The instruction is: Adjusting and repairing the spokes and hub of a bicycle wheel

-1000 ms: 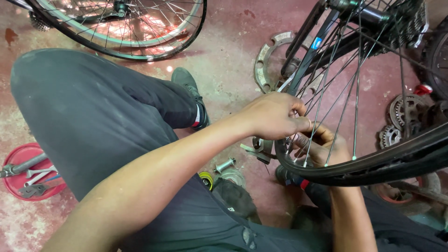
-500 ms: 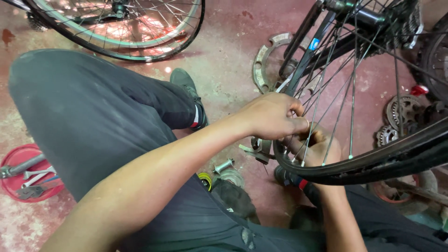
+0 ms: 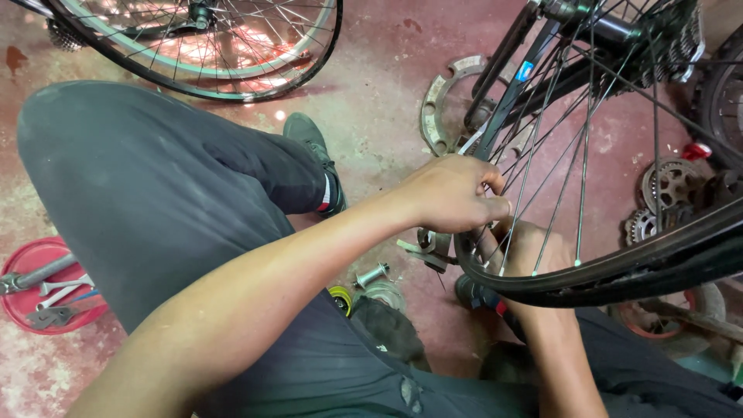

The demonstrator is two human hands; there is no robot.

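A red, dusty floor (image 3: 387,93) with bike parts lying all around.

The view has slid a little; both hands have hardly moved and are still on the same spot of the wheel (image 3: 611,271), so the work there goes on. The left hand (image 3: 453,193) is curled, fingers pinched at the spokes (image 3: 542,155) by the rim. The right hand (image 3: 526,248) sits behind the spokes; I cannot tell what it holds. A red tray (image 3: 23,263) of tools is cut off at the left edge.

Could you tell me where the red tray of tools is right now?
The red tray sits on the floor at the head view's lower left edge, beside the person's dark trouser leg.
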